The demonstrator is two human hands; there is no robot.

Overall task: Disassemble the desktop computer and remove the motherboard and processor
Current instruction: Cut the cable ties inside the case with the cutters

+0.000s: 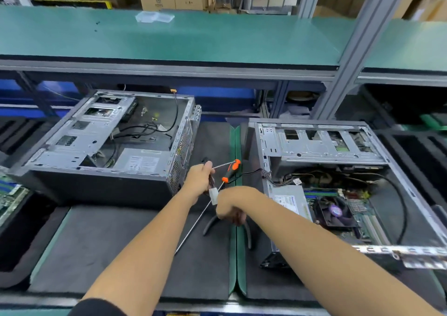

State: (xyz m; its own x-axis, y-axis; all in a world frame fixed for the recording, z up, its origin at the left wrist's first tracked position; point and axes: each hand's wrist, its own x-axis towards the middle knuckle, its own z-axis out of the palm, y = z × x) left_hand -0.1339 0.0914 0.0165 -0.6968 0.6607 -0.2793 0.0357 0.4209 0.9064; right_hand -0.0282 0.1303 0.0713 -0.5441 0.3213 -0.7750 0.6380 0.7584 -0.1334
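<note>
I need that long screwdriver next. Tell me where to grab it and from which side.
Take the long screwdriver by its orange-and-black handle, coming from above on the far side. The handle lies away from you toward the bench's back, clear of both hands; the thin shaft runs diagonally toward you, passing by the white connector.

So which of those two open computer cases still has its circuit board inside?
The right case: a green circuit board with a black fan sits inside. The left case shows only loose cables and a bare metal floor.
</note>
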